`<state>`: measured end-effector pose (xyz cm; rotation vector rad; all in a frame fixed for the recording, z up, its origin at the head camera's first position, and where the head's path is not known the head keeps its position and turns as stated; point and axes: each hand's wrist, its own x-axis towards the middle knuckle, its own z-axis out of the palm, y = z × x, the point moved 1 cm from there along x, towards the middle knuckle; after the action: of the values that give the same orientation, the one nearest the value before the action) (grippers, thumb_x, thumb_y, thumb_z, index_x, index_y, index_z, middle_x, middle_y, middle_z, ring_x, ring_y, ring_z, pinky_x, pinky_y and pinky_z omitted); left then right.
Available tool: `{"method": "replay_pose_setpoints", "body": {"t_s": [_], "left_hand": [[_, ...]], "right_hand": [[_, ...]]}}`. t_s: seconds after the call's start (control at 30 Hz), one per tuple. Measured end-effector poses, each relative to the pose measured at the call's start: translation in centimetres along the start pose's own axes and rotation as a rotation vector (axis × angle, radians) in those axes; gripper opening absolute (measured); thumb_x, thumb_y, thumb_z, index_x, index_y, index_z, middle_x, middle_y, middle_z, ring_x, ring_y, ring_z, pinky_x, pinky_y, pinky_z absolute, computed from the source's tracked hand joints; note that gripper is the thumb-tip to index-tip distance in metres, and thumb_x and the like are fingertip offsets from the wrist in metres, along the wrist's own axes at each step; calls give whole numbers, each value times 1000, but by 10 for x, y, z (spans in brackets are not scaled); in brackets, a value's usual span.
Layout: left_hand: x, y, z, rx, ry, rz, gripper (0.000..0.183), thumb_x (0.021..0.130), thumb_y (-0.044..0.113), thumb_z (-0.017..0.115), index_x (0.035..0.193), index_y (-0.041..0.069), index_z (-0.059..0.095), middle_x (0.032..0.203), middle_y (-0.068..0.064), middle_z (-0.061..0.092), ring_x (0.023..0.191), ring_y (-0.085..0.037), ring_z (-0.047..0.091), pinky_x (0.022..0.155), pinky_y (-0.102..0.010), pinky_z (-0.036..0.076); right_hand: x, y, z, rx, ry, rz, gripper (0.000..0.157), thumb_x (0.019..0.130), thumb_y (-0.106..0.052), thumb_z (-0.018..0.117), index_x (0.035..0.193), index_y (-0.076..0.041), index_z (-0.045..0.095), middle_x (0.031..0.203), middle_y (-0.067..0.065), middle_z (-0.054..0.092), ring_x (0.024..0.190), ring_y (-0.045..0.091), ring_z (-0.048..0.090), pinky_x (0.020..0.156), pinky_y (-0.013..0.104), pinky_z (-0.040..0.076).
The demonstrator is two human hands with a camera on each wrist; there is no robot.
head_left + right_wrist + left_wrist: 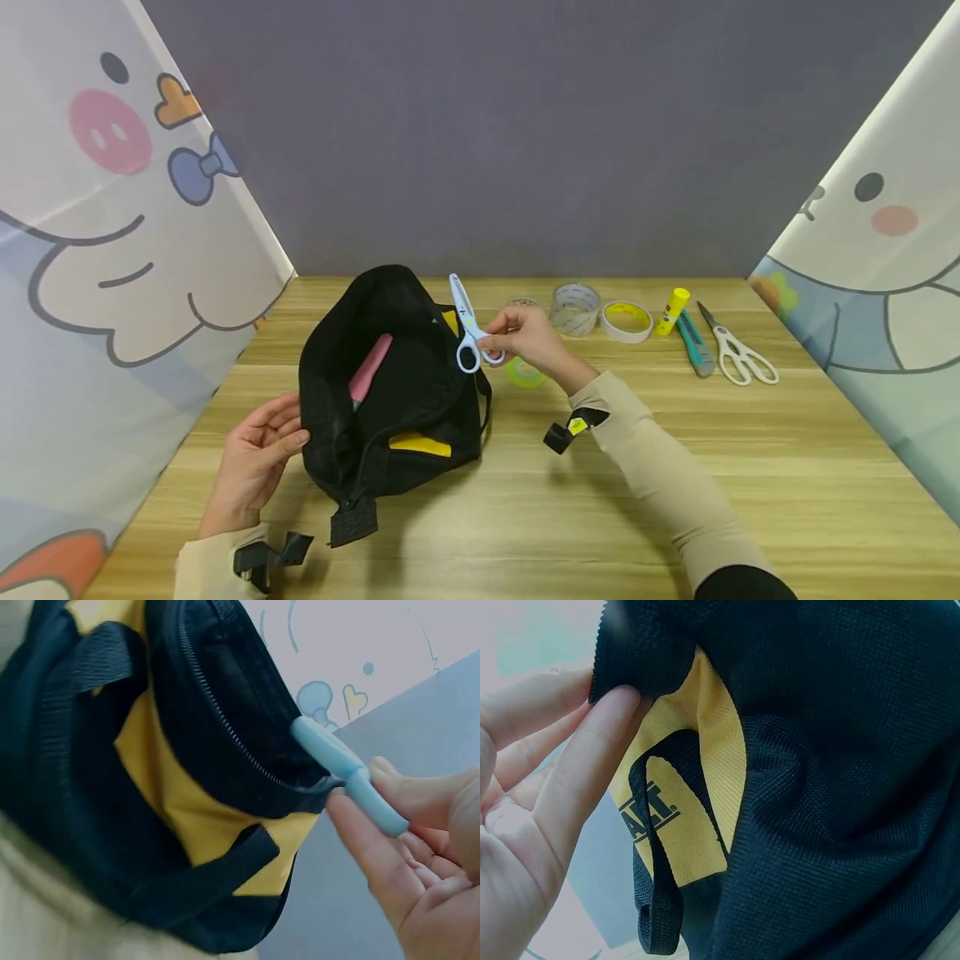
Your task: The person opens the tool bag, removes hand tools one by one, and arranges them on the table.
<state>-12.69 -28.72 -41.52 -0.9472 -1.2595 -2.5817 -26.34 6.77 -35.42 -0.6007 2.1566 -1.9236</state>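
Observation:
A black and yellow zip bag (337, 417) stands with its mouth wide apart on the wooden table. My left hand (258, 458) pinches the bag's left rim between thumb and fingers; the left wrist view shows the thumb (604, 727) on the black edge by the zip. Inside the bag lies a tool with a pink handle (371, 367). Over the bag's right side, my right hand (528, 337) holds light blue scissors (466, 321) by one handle loop, blades pointing up and away. In the right wrist view, the scissor handles (330, 746) overlap the bag's zipped rim.
Right of the bag lie a clear tape roll (575, 310), a white tape roll (626, 333), a green tape roll (527, 375) partly behind my hand, a yellow glue stick (672, 312), a teal utility knife (696, 343) and white-handled scissors (738, 354). A grey wall (525, 150) closes the back.

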Motion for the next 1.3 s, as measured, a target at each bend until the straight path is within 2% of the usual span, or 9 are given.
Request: {"method": "replay_pose_setpoints", "body": {"t_s": [0.23, 0.5, 0.8, 0.93, 1.07, 1.17, 1.3], "left_hand": [[-1, -1, 2, 9, 8, -2, 51, 88, -33, 43, 135, -15, 50, 125, -22, 64, 111, -28, 66, 88, -31, 56], [2, 3, 1, 3, 0, -3, 51, 88, -33, 43, 135, -15, 50, 125, -22, 64, 111, -27, 66, 88, -31, 56], [-1, 2, -1, 4, -9, -1, 51, 88, -33, 43, 136, -15, 50, 125, -22, 64, 111, -28, 66, 88, -31, 56], [-1, 1, 0, 18, 3, -3, 51, 88, -33, 43, 135, -15, 50, 125, -22, 64, 111, -27, 66, 88, -30, 56], [0, 0, 0, 25, 9, -3, 51, 88, -32, 44, 135, -15, 51, 124, -22, 65, 111, -27, 66, 88, -30, 56], [0, 0, -1, 22, 4, -3, 51, 88, -32, 44, 135, -15, 50, 125, -22, 64, 111, -27, 66, 88, -30, 56], [0, 0, -1, 16, -1, -1, 50, 88, -32, 44, 135, -15, 50, 125, -22, 64, 111, -27, 66, 89, -31, 56]], "right_hand": [[-25, 17, -26, 98, 96, 10, 8, 85, 14, 69, 85, 8, 65, 70, 4, 69, 58, 13, 67, 55, 29, 60], [-45, 37, -51, 73, 196, 49, 7, 86, 14, 68, 84, 8, 64, 71, 1, 67, 57, 9, 65, 56, 27, 59], [-65, 57, -69, 13, 244, 110, 9, 86, 13, 68, 88, 17, 60, 71, 0, 68, 58, 7, 65, 55, 25, 59], [-71, 68, -78, 55, 250, 147, 6, 87, 14, 67, 88, 14, 61, 73, 1, 68, 60, 8, 65, 58, 26, 60], [-74, 80, -88, 17, 265, 182, 5, 87, 14, 67, 89, 13, 62, 72, 1, 67, 59, 8, 64, 58, 26, 60], [-76, 85, -95, -25, 265, 218, 10, 87, 13, 68, 93, 18, 60, 72, 2, 67, 58, 7, 64, 57, 27, 60], [-77, 89, -99, -23, 257, 257, 17, 88, 12, 67, 98, 22, 58, 73, 4, 67, 59, 9, 65, 58, 29, 60]]}}
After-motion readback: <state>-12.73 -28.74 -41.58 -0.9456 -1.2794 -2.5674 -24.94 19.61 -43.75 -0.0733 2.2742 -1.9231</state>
